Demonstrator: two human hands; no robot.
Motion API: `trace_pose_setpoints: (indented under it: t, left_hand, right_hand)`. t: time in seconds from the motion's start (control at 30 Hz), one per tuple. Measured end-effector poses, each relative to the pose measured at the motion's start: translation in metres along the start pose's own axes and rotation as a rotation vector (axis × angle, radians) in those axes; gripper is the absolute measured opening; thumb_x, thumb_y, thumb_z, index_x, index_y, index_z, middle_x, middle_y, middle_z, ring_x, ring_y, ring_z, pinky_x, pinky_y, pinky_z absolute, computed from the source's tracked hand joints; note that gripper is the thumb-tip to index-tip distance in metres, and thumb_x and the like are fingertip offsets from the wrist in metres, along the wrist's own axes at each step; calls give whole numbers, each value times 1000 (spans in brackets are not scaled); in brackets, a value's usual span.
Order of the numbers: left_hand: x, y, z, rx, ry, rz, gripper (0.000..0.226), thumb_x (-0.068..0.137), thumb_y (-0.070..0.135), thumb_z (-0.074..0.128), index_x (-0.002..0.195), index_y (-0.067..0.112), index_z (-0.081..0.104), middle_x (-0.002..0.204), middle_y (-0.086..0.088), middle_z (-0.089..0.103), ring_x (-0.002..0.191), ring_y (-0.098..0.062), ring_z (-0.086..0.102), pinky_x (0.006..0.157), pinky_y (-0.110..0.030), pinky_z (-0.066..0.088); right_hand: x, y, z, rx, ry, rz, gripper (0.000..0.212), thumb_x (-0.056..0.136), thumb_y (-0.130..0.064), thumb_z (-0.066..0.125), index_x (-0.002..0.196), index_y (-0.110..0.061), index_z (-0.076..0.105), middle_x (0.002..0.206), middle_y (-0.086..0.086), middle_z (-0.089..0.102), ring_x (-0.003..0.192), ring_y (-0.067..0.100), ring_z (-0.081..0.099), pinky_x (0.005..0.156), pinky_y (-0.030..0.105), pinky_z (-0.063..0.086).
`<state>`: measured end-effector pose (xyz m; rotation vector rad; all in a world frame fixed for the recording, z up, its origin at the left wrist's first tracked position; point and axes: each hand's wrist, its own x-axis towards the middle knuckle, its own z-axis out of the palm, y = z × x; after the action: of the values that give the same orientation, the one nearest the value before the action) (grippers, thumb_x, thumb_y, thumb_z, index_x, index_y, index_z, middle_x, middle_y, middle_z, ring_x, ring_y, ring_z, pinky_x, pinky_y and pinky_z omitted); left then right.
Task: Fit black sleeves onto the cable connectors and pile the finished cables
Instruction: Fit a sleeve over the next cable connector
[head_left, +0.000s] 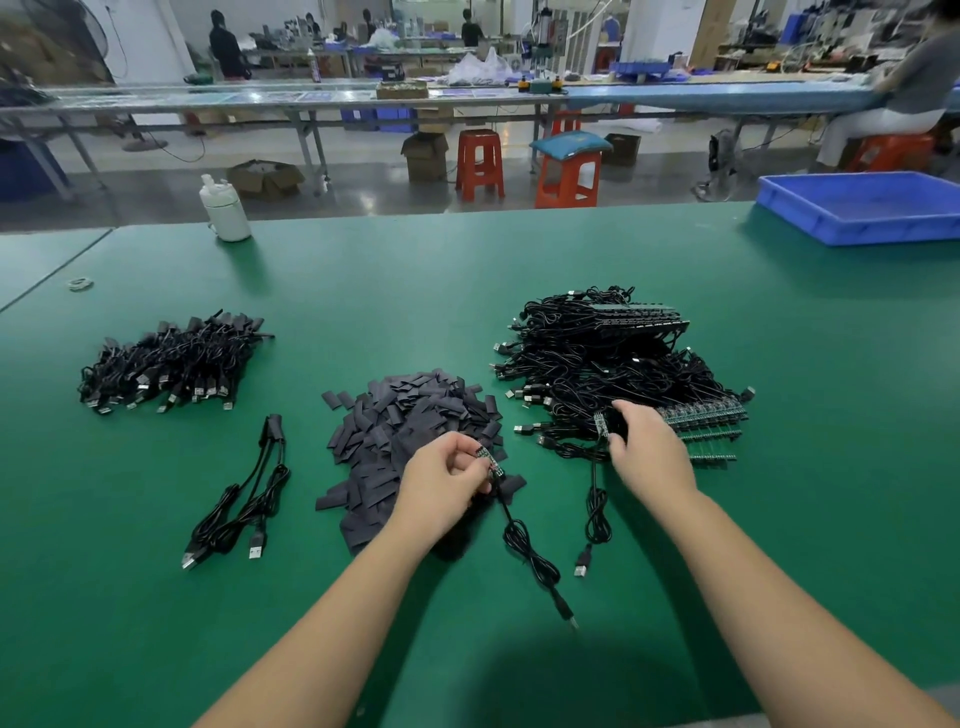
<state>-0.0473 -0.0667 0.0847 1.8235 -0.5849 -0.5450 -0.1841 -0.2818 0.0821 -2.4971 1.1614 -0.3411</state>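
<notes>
Between the two hands, on the green worktop (363, 312), the work is mid-cycle; the left hand (447, 480) has its grip closed in a pinch on the small board end of a cable (524, 540), whose cord trails from that grip toward the person, ending in a plug; the sleeve pile (410, 415) lies directly beneath and just beyond this grip, touching it, so the nearest loose sleeve sits a short reach ahead of the left fingers; the right hand (649, 447) reaches to the outer side, its fingers curled onto another cable's board end (601, 422) at the near edge of the unsleeved heap (613, 364), whose cord also hangs back toward the person.

By my judgement the next move turns on the held connector's long axis, which slants up and away from the left grip toward the sleeves; a sleeve must be lined up along that slant to slide on; the left hand is the nearer to the sleeves, the right the nearer to the raw cables.

Well to the far left of both grips rests the finished pile (171, 364); two sleeved cables (244, 499) lie nearer, left of the left grip.
</notes>
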Motion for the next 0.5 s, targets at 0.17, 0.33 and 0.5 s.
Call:
trace_pose_setpoints:
  t: [0.17, 0.33, 0.5]
  left_hand:
    - [5, -1, 6, -4, 6, -13, 6, 89, 12, 68, 92, 13, 64, 67, -2, 68, 49, -11, 57, 50, -20, 42]
    - [9, -10, 6, -6, 30, -25, 6, 85, 15, 71, 88, 19, 69, 69, 4, 66, 58, -8, 56, 60, -23, 46]
    - [16, -26, -28, 349, 189, 75, 5, 87, 26, 68, 90, 30, 69, 79, 10, 68, 71, -5, 60, 67, -22, 48]
  right_hand:
    - [-32, -54, 13, 686, -431, -39, 29, 103, -32, 48, 126, -20, 62, 117, -5, 69, 97, 9, 68, 81, 24, 57]
    - [-56, -83, 49, 955, -522, 29, 24, 99, -2, 55, 123, -1, 61, 85, 6, 66, 63, 14, 61, 63, 26, 54]
    - [-58, -75, 70, 868, -462, 114, 27, 101, -10, 52, 124, -15, 66, 78, -3, 63, 56, 9, 46, 54, 22, 40]
